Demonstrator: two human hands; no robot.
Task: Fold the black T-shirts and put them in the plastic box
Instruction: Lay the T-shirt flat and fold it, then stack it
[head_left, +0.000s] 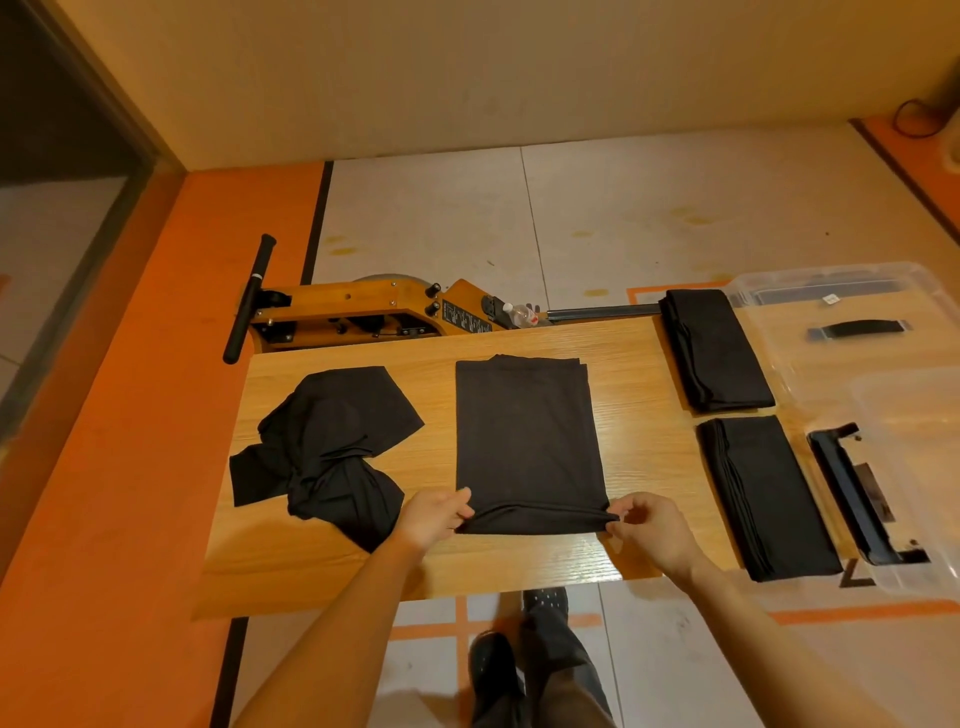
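- The left hand (439, 514) pinches the near left corner of the half-folded T-shirt (527, 441), fingers and thumb closed on the hem.
- The right hand (649, 525) pinches the near right corner of the same shirt, thumb and fingertips clamped on the cloth.
- That shirt lies as a long rectangle in the middle of the wooden table (363, 571), sleeves already turned in; judging by the grip, the next step is folding the near edge up and away.
- To its left sits a crumpled T-shirt (332, 441), not yet folded, touching the left wrist.
- At the right edge of the table lie two finished folded shirts, the far one (714, 353) and the near one (763, 499), neither yet boxed.
- Beyond them stands the clear plastic box (904, 467) with its lid (831, 296) beside it; I cannot tell whether any shirt is inside.
- So roughly: two folded, one in progress, one untouched, and all packing apparently left.
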